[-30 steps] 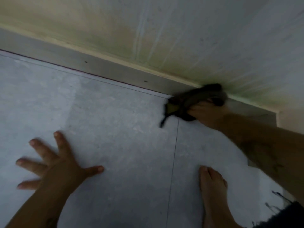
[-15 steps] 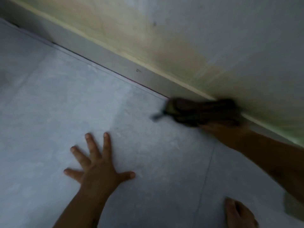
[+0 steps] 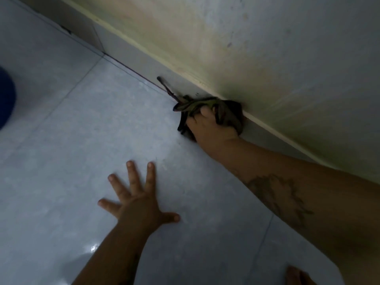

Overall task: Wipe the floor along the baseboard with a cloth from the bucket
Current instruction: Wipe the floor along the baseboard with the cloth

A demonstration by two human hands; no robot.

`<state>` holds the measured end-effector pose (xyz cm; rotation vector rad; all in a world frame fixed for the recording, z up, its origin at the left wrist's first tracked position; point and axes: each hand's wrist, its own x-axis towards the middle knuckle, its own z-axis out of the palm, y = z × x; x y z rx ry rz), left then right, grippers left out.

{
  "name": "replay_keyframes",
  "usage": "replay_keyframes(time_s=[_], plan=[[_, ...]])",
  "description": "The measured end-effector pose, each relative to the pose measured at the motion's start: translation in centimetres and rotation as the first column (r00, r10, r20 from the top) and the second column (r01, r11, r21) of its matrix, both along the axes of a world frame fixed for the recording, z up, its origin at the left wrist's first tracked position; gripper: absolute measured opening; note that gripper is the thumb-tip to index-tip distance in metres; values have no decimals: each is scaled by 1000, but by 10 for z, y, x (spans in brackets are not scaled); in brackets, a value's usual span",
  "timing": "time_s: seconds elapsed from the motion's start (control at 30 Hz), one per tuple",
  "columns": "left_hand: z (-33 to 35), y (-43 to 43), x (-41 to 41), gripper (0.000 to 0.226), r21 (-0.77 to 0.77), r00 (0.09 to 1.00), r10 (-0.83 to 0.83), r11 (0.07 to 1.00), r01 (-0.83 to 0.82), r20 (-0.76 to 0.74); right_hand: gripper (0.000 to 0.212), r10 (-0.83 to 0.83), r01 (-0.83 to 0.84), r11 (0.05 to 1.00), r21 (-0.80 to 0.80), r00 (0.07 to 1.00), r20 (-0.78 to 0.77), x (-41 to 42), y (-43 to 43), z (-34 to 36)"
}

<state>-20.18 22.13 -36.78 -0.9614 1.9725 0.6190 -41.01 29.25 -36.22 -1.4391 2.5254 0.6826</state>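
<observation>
Pale grey tiled floor filling most of the view, meeting a stained cream wall across the top right. Grey baseboard running diagonally along that join, from the upper left corner down toward the right edge. Dark blue rounded shape cut off at the floor's left edge, possibly the bucket; too little showing to say.

Right hand reaching in from the right edge, fingers curled closed around a dark, bunched cloth, pressing it into the seam where floor meets baseboard. Thin tail of cloth trailing up and left along that seam, ahead of the knuckles. Left hand flat on the floor nearer the bottom edge, fingers spread wide, gripping nothing, apparently bracing body weight.

Cloth lying wall-side of the right fingers, long axis roughly along the baseboard. Unwiped run probably lying up and left; right hand clearly the nearer.
</observation>
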Motion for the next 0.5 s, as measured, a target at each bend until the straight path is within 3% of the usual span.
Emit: replay_keyframes(time_s=[0.03, 0.1, 0.17, 0.23, 0.3, 0.33, 0.4, 0.5], plan=[[0, -1, 1, 155, 6, 1000, 0, 1000, 0, -7, 49, -122, 147, 985, -86, 962, 245, 7, 3, 8], [-1, -1, 3, 155, 27, 1000, 0, 1000, 0, -31, 31, -256, 350, 917, -191, 885, 389, 16, 32, 46], [-3, -7, 7, 155, 40, 999, 1, 999, 1, -51, 36, -389, 543, 805, -240, 788, 478, 26, 92, 62], [-4, -10, 9, 155, 46, 998, -2, 999, 5, -64, 70, -537, 604, 796, 37, 677, 504, 35, 162, 63], [-5, -11, 11, 154, 42, 996, -2, 999, 5, -85, 107, -636, 531, 772, 350, 654, 410, 43, 217, 42], [-4, -11, 11, 154, 38, 996, 0, 999, 3, -90, 118, -698, 563, 714, 417, 620, 359, 46, 226, 31], [-5, -9, 12, 154, 24, 995, 6, 1000, -4, -100, 119, -772, 736, 622, 267, 519, 367, 56, 217, -3], [-7, -6, 11, 155, 8, 994, 20, 1000, -19, -106, 103, -791, 849, 524, -59, 512, 336, 62, 141, -31]])
